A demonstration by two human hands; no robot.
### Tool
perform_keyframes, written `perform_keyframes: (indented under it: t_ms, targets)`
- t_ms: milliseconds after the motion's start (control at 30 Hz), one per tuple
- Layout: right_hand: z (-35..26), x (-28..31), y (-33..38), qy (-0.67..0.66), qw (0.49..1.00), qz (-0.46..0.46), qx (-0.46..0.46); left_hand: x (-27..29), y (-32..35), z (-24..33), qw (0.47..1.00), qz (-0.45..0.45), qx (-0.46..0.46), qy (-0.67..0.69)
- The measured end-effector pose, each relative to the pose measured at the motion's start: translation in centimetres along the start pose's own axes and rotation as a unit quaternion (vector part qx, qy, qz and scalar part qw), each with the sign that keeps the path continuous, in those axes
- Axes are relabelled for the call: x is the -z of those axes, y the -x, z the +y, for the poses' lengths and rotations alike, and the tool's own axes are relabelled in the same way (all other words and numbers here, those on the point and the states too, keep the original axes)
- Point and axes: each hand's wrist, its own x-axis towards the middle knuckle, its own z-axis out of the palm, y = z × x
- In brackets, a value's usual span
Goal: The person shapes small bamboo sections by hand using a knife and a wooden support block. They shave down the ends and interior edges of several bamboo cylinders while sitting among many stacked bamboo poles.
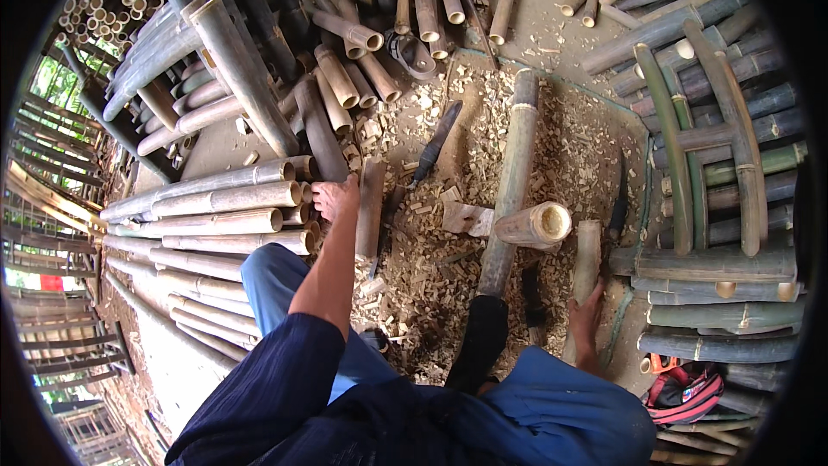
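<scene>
My left hand (336, 198) is stretched forward with its fingers curled at the lower end of a dark bamboo tube (318, 125); part of the contact is hidden. Close to that hand lie the ends of stacked bamboo poles (228, 199) and a short brown bamboo length (370, 207). My right hand (586, 326) is around a pale bamboo tube (588, 259) by my right knee. Between my legs runs a long bamboo pole (518, 142), with a short bamboo stub (530, 226) projecting from it, its cut end facing up.
A knife with a dark wrapped handle (438, 140) lies on the shavings (483, 95). Another dark handle (533, 293) lies beside the pole, and a dark sheath-like piece (619, 198) farther right. Bamboo racks (742, 147) stand right, above a red-and-black bag (686, 393). More tubes (423, 0) lie ahead.
</scene>
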Motion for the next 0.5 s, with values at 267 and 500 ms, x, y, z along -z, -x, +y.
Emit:
perform_keyframes:
  t_ms: [267, 500]
  targets:
    - [-0.5, -1.5, 0.2, 0.137, 0.99, 0.016, -0.001, 2.0, -3.9, 1.4, 0.969, -0.19, 0.023, 0.156]
    - [-1.4, -1.5, 0.2, 0.102, 0.991, -0.02, -0.087, 10.4, 7.7, 5.0, 0.513, -0.366, 0.254, 0.734]
